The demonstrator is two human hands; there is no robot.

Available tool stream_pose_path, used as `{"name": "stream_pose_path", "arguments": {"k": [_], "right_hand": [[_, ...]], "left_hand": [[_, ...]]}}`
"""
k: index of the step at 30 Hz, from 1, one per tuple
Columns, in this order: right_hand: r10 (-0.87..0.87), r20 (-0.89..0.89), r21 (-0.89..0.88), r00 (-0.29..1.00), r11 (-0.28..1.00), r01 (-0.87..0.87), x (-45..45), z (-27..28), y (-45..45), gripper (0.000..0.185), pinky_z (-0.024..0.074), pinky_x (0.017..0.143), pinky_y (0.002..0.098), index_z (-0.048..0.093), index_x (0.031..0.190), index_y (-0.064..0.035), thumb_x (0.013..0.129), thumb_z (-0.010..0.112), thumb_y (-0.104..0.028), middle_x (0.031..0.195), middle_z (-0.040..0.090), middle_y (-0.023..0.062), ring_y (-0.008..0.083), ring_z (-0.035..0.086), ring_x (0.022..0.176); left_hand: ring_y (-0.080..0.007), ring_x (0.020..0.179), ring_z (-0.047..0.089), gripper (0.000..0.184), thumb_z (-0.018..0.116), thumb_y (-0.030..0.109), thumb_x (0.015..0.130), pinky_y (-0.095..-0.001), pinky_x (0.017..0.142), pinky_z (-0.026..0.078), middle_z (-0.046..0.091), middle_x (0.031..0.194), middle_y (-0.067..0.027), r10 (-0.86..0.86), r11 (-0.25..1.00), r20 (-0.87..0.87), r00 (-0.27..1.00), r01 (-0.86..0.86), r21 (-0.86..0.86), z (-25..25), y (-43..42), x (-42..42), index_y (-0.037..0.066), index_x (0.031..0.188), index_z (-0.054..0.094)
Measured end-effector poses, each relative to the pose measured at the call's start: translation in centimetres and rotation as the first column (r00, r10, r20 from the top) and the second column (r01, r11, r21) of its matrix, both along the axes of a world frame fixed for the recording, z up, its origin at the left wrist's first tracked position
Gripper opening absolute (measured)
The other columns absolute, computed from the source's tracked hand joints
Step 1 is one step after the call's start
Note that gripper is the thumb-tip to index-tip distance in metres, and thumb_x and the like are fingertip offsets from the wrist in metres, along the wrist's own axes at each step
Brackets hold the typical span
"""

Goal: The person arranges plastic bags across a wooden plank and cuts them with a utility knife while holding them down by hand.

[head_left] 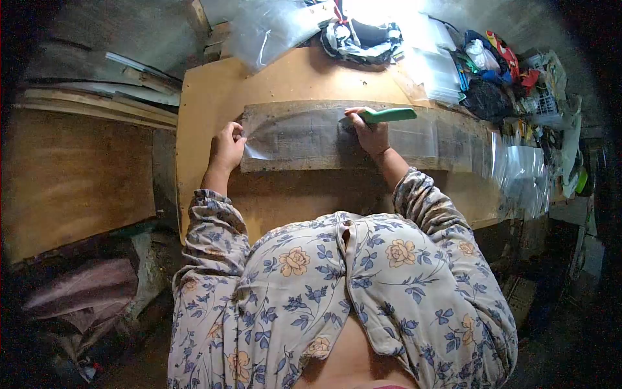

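A long strip of clear plastic sheet (298, 133) lies over a worn dark board (285, 166) on the wooden table. My left hand (227, 148) is at the strip's left end, fingers closed in a pinch on its edge, where a bright crease shows. Over the middle of the strip, my right hand (372, 135) is wrapped around a tool with a green handle (392, 115). The handle sticks out to the right; the tool's working end is hidden by the hand and shadow.
The wooden table (210, 84) extends beyond the board. More clear plastic (521, 165) hangs over its right end. A black-and-white bundle (363, 42) and a plastic bag (262, 35) sit at the back. Bags and a white basket (544, 100) crowd the right.
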State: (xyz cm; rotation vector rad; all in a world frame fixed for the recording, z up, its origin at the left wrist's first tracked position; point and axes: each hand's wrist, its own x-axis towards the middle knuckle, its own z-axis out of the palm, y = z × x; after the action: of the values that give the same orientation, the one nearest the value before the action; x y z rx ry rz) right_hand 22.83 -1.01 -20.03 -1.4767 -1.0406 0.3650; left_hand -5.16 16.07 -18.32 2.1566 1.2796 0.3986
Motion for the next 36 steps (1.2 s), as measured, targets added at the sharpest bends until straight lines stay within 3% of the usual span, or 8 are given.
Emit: {"name": "stream_pose_path", "arguments": {"k": [12,14,16,20,23,27,32,36], "right_hand": [[0.07,-0.042,0.025,0.997,0.997,-0.069,0.3,-0.5,-0.7,0.011,0.0472,0.067,0.0286,0.061,0.074,-0.0028,0.074,0.053,-0.01,0.077,0.064,0.0087,0.017,0.061,0.072],[0.08,-0.062,0.04,0.995,0.996,-0.077,0.2,-0.6,-0.7,0.011,0.0472,0.067,0.0288,0.061,0.074,-0.0029,0.074,0.053,-0.009,0.077,0.064,0.0087,0.0174,0.061,0.073],[0.071,0.003,-0.064,0.997,0.995,-0.07,-0.2,0.1,-0.9,0.009,0.0471,0.068,0.029,0.061,0.074,-0.0028,0.074,0.053,-0.009,0.077,0.064,0.0086,0.0165,0.061,0.074],[0.105,0.144,-0.009,0.984,0.994,-0.105,0.1,0.6,-1.1,0.008,0.0472,0.068,0.0286,0.061,0.074,-0.003,0.074,0.054,-0.007,0.077,0.063,0.0079,0.0147,0.06,0.074],[0.03,-0.28,0.029,0.96,0.999,-0.022,0.4,0.8,-1.0,0.01,0.0444,0.073,0.0276,0.059,0.08,0.0006,0.079,0.05,-0.003,0.083,0.062,0.0091,0.0152,0.058,0.08],[-0.007,-0.035,0.02,0.999,1.0,0.007,0.4,-1.1,-0.4,0.011,0.0463,0.063,0.0271,0.063,0.077,-0.0043,0.076,0.054,-0.01,0.072,0.063,0.0067,0.0145,0.06,0.069],[0.07,-0.023,-0.019,0.997,0.997,-0.071,-1.3,-1.4,-0.1,0.011,0.0436,0.071,0.0255,0.061,0.08,-0.0013,0.078,0.052,-0.007,0.082,0.063,0.0065,0.0125,0.057,0.078],[0.074,-0.01,0.038,0.997,0.997,-0.073,-1.1,-1.4,0.0,0.011,0.0446,0.068,0.0267,0.061,0.078,-0.0027,0.077,0.052,-0.009,0.079,0.063,0.0071,0.0144,0.058,0.075]], "left_hand": [[-0.0133,0.065,0.053,0.024,0.062,0.0,0.069,-0.0279,0.061,0.045,0.054,0.07,-0.0045,-0.028,0.999,0.018,0.999,0.029,-0.021,0.0,0.0,-0.1,0.004,0.09,0.051],[-0.0141,0.065,0.053,0.023,0.061,0.0,0.069,-0.0287,0.06,0.045,0.055,0.069,-0.005,0.006,1.0,-0.064,0.998,-0.006,0.008,1.1,-0.6,0.3,0.004,0.089,0.051],[-0.0147,0.064,0.053,0.023,0.061,0.0,0.069,-0.029,0.06,0.045,0.055,0.069,-0.005,-0.004,1.0,-0.025,1.0,0.004,-0.009,0.3,-0.2,0.1,0.004,0.089,0.051],[-0.0164,0.062,0.054,0.023,0.06,0.0,0.069,-0.0296,0.059,0.045,0.055,0.068,-0.0055,-0.032,0.999,0.005,0.999,0.032,0.022,-0.2,0.0,-0.1,0.004,0.09,0.052],[-0.0239,0.074,0.059,0.022,0.062,0.005,0.068,-0.0331,0.066,0.046,0.06,0.077,-0.0113,0.011,0.998,-0.09,0.996,-0.005,0.061,1.0,0.1,-0.9,0.005,0.088,0.053],[-0.0228,0.073,0.059,0.022,0.061,0.005,0.068,-0.0322,0.066,0.046,0.06,0.077,-0.0107,0.042,0.995,-0.049,0.998,-0.037,0.092,-1.2,1.1,-3.6,0.005,0.088,0.053],[-0.0148,0.067,0.053,0.021,0.06,0.003,0.07,-0.0287,0.063,0.044,0.055,0.073,-0.0049,0.076,0.991,0.037,0.996,-0.08,0.112,-1.9,1.6,-5.2,0.003,0.09,0.052],[-0.0195,0.069,0.058,0.021,0.06,0.006,0.07,-0.0303,0.064,0.046,0.059,0.073,-0.0084,0.114,0.987,-0.038,0.993,-0.109,0.121,-0.2,0.7,-4.4,0.003,0.09,0.053]]}}
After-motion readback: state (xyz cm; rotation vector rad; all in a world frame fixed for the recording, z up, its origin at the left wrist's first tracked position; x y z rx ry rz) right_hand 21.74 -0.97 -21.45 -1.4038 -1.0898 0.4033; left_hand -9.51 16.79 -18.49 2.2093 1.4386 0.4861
